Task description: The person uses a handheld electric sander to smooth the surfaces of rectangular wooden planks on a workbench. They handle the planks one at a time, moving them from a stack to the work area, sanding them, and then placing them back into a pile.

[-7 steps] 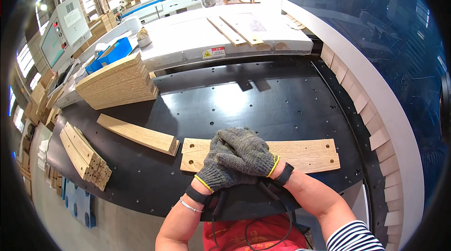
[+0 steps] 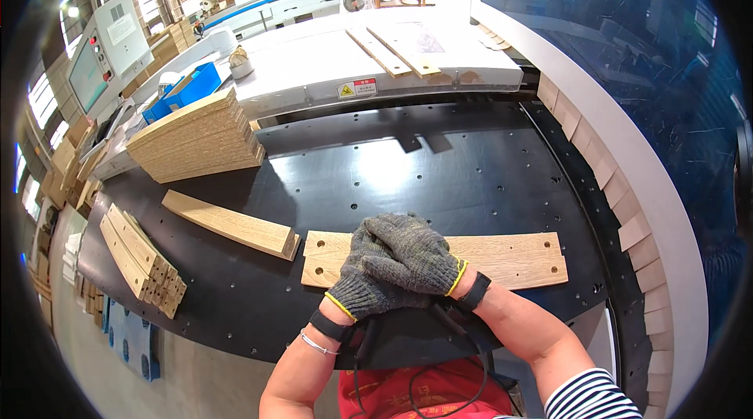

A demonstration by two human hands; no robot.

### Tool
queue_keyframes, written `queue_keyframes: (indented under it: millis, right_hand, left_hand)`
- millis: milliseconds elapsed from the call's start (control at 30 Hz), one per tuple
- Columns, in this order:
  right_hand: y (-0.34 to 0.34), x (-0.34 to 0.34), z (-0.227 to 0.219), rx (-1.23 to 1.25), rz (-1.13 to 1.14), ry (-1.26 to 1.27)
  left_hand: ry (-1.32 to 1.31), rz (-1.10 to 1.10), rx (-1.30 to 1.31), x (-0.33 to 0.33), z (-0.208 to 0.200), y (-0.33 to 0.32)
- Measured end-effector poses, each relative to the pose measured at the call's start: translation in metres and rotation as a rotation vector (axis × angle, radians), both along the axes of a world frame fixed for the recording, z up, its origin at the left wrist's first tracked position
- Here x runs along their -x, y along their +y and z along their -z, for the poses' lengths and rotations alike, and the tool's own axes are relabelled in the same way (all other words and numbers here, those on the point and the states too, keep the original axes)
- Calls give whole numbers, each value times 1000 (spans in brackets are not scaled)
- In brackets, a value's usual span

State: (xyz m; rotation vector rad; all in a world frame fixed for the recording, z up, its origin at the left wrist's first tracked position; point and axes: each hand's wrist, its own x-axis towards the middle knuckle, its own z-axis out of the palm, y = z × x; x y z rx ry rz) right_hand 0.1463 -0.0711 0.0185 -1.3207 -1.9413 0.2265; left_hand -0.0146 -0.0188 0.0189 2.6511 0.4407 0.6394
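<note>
My left hand (image 2: pixel 365 284) and my right hand (image 2: pixel 412 256), both in dark grey knitted gloves with yellow cuffs, are folded together above a flat wooden board (image 2: pixel 510 254). The right one lies over the left and is closed around it; most of the left hand's fingers are hidden beneath. Lying crosswise in front of me, the board has dark round holes at both ends, and its middle is covered by my gloves. Whether the gloves press on the wood I cannot tell.
Left of the board lie a stack of wooden strips (image 2: pixel 235 224), a bundle of drilled strips (image 2: pixel 141 258) and a tall pile of panels (image 2: pixel 196 140), all on the black table (image 2: pixel 329 183). Beyond are a blue bin (image 2: pixel 188 89) and two long strips (image 2: pixel 392 50). A curved machine guard (image 2: pixel 674 207) borders the right.
My hands and the wooden pieces have not moved. Far in the background, a person has straightened up and shifted slightly to the right.
</note>
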Motion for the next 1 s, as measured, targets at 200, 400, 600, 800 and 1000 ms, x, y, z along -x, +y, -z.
queue_keyframes:
  millis: [200,400,600,800,1000]
  right_hand:
    - [0,0,2,-18,6,8]
    - [2,0,1,-12,-2,6]
    - [2,1,0,6,-8,-2]
    - [2,-1,4,-38,1,3]
    - [2,0,3,-51,3,-1]
  left_hand:
    - [17,-12,-30,0,1,-1]
    - [39,-29,-50,1,-1,-2]
    - [-8,-16,-45,2,0,-2]
    - [27,4,36,0,4,1]
    - [3,-1,13,-1,-1,-1]
